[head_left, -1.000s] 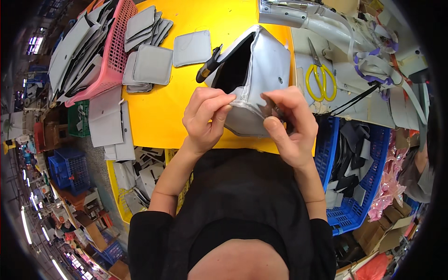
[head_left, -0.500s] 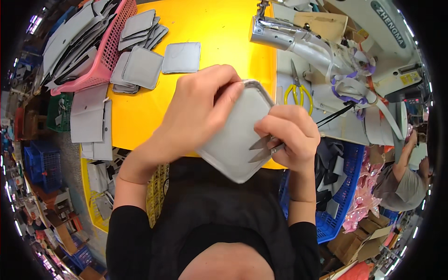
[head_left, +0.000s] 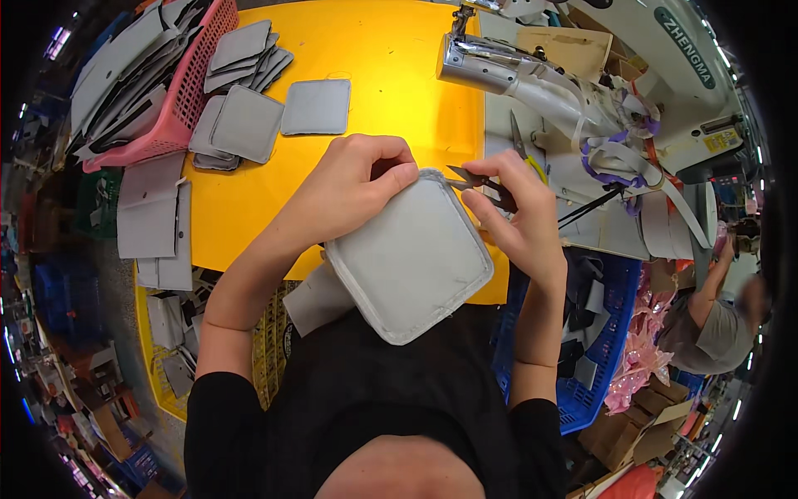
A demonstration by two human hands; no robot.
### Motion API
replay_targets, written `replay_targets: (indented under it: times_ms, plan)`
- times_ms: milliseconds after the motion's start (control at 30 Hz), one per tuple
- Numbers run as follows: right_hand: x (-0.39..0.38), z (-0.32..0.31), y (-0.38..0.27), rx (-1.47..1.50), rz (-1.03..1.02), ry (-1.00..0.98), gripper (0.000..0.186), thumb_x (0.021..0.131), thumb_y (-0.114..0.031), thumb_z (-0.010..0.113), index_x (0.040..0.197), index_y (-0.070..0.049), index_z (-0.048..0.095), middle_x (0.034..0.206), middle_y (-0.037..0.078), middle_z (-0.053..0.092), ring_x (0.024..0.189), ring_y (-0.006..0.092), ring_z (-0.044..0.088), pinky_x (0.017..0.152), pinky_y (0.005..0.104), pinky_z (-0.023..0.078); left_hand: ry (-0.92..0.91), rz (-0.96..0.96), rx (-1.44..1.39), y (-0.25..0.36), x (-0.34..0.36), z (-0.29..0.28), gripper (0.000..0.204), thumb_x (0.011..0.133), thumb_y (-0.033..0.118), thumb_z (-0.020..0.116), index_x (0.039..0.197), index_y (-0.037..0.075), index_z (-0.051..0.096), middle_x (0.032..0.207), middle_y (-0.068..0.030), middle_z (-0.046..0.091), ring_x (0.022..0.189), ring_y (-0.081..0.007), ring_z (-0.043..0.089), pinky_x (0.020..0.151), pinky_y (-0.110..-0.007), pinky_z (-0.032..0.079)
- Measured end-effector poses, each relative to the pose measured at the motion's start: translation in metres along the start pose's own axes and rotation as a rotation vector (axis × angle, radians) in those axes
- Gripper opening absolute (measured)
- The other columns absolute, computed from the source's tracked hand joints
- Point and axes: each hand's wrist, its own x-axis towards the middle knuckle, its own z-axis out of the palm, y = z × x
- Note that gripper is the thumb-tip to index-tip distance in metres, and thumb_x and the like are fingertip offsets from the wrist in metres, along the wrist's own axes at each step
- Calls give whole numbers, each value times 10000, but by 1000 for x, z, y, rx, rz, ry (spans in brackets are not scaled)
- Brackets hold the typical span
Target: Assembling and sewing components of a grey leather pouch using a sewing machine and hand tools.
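- Left hand [head_left: 357, 185]: thumb and fingers pinched together on the far corner of the grey case [head_left: 416, 262], the back of the hand turned upward.
- Grey case: held over the near edge of the bench [head_left: 391, 62], its square face up, its welted border visible all round. From the left hand's grip it extends toward the wearer and to the right; its nearest corner lies over the black apron [head_left: 391, 378]. A grey flap [head_left: 317, 299] projects at its left side.
- Right hand [head_left: 522, 208]: fingers and thumb closed around the thread snips [head_left: 472, 176], just right of the gripped corner.
- Thread snips: blades slightly apart, tips directed left at the seam beside the left thumb; whether they touch it cannot be told.
- Far left corner of the bench: pink basket [head_left: 196, 83] of grey panels; beside it, two piles of square grey pieces [head_left: 247, 123] and, to their right, a single square piece [head_left: 316, 106].
- Left edge of the bench: flat grey panels [head_left: 150, 218] overhanging.
- Right side of the bench: sewing machine [head_left: 694, 91]; yellow-handled scissors [head_left: 517, 133], partly hidden behind the right hand.
- Below the near edge: yellow basket [head_left: 270, 353] at left, blue basket [head_left: 613, 366] at right.
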Motion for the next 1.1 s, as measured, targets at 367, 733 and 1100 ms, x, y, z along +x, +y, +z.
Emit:
replay_targets:
  times_ms: [367, 733, 1100]
  plan:
    - [19, -9, 17, 87, -34, -234, 133, 813, -11, 705, 940, 11, 675, 883, 51, 651, 723, 156, 576, 629, 246, 439, -29, 9, -34, -3, 1, 2, 254, 968, 196, 597, 872, -29, 664, 721, -23, 553, 628, -93, 434, 577, -229, 386]
    - [10, 13, 2, 236, 96, -63, 248, 758, 52, 714, 996, -7, 682, 899, 39, 614, 734, 143, 547, 616, 247, 432, -83, -34, -30, -5, 4, 0, 258, 948, 170, 580, 895, -58, 690, 702, -60, 605, 627, -133, 492, 586, -269, 438]
    - [10, 3, -5, -420, -241, -174, 279, 762, 44, 705, 1017, -32, 623, 910, 37, 603, 712, 170, 550, 644, 277, 451, -295, -38, -427, -25, -12, -3, 307, 895, 199, 664, 1095, -32, 697, 912, -64, 660, 816, -111, 562, 728, -210, 453]
